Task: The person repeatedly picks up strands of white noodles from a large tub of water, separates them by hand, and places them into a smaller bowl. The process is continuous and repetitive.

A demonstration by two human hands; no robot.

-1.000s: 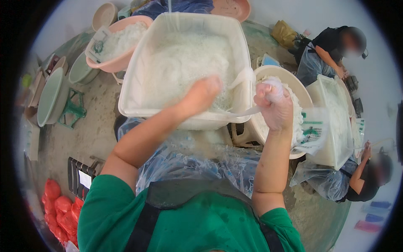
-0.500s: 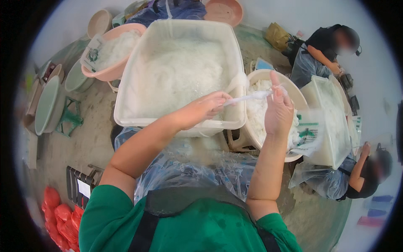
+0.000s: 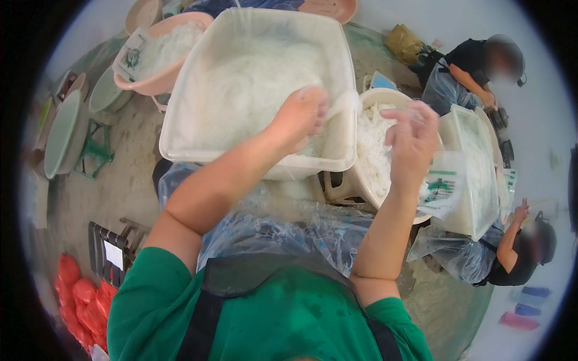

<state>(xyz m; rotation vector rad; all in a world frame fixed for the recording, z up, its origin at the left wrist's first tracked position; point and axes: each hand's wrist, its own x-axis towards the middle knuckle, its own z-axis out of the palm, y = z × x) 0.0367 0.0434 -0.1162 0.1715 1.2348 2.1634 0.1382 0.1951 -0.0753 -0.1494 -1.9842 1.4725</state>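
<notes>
Over the right part of the large white tub (image 3: 259, 163), my left hand (image 3: 303, 116) is closed with its fingers curled down; whatever it holds, if anything, is hidden. The tub holds cloudy water with white fluffy fibre (image 3: 253, 78) in it. A white strip of wet fibre (image 3: 344, 103) drapes over the tub's right rim, close to my left fingertips. To the right, my right hand (image 3: 414, 141) is raised above a beige round basin (image 3: 368, 102), fingers bent and apart, slightly blurred. White clumped fibre (image 3: 374, 144) fills that basin.
A pink basin (image 3: 153, 84) with white fibre stands left of the tub. Green basins (image 3: 65, 135) and a green stool (image 3: 95, 147) lie farther left. Red bags (image 3: 84, 301) sit at lower left. Two co-workers (image 3: 466, 72) sit at right beside another white tub (image 3: 462, 198).
The white strand stretched between my hands no longer shows there. My left hand has risen and curled; my right hand has shifted right and its upright finger has bent.
</notes>
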